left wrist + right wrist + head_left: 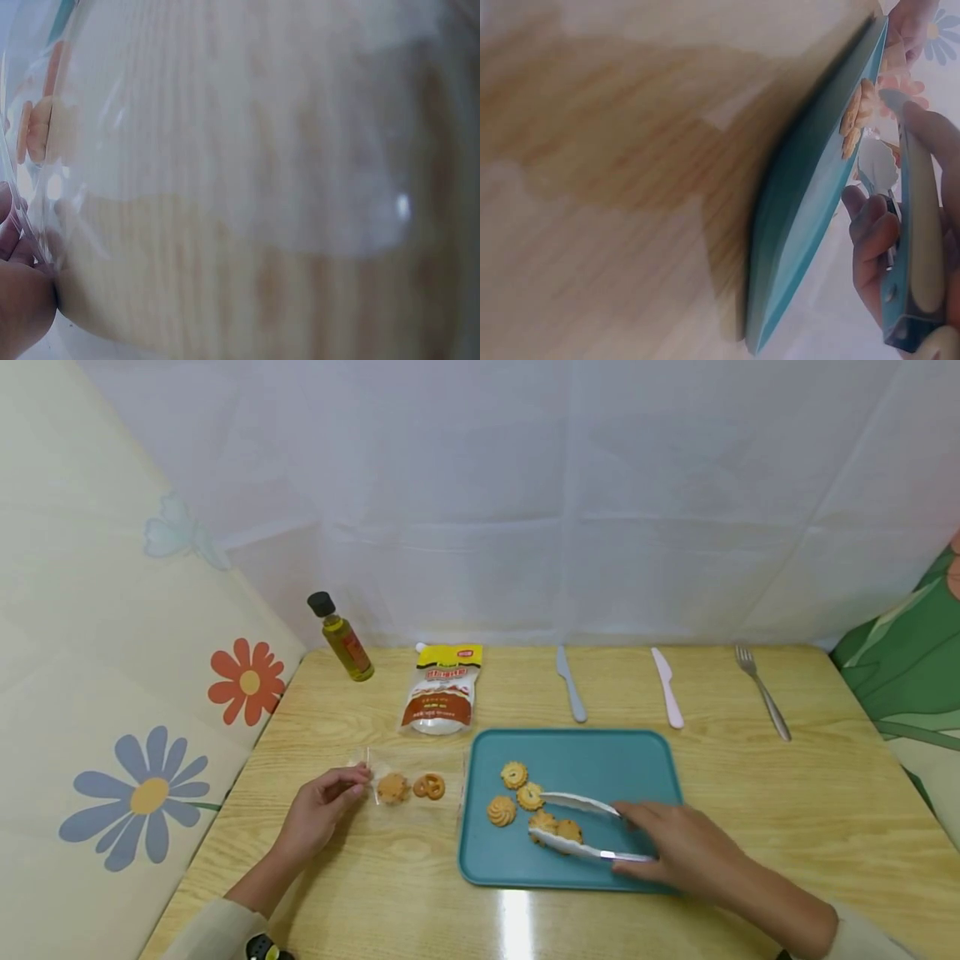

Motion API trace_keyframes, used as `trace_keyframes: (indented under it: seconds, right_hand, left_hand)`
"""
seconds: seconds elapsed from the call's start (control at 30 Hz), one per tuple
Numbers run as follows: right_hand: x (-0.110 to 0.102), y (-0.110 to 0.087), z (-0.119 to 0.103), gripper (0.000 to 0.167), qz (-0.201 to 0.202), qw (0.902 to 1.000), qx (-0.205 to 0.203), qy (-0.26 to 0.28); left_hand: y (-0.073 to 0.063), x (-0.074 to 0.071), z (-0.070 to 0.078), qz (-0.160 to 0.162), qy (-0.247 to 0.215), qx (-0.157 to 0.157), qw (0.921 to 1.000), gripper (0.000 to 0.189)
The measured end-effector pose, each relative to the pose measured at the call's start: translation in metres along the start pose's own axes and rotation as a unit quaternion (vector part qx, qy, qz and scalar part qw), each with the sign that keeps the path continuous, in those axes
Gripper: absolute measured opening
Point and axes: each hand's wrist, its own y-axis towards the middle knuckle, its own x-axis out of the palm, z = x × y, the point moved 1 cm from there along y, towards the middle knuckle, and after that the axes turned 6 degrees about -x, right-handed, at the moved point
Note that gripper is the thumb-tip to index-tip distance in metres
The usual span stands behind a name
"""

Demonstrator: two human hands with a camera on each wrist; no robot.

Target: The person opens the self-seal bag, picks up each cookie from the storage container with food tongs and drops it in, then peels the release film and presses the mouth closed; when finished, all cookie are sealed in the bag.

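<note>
In the head view my left hand (318,808) pinches the open-looking left edge of a clear plastic bag (450,817). A round cookie (392,788) and a pretzel-shaped cookie (430,786) lie inside the bag. My right hand (684,850) grips metal tongs (583,802) over the teal tray (600,758); the tongs' arms stand apart. Several cookies sit at the tray's left: a swirled cookie (502,811), two pale fluted ones (514,775), and browner ones (568,832) partly covered by the lower tong arm. The right wrist view shows the tongs' handle (924,217) within my fingers.
Behind the bag stand a white, yellow and brown pouch (442,689) and an oil bottle (347,646). A grey knife (572,685), a pink knife (667,687) and a fork (763,692) lie behind and right of the tray. A white cloth (480,510) closes off the back.
</note>
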Motion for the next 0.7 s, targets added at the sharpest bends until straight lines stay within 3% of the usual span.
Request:
trace_keyframes:
  seconds: [0.47, 0.7]
  right_hand:
    - [-0.003, -0.017, 0.003, 0.079, -0.061, 0.9968, 0.052, 0.001]
    - [-0.005, -0.018, 0.004, 0.077, -0.054, 0.9979, 0.035, -0.009]
  left_hand:
    - [0.001, -0.001, -0.001, -0.005, -0.006, 0.010, 0.9999, 0.018]
    - [0.001, -0.001, -0.002, -0.005, -0.004, 0.009, 0.9999, 0.018]
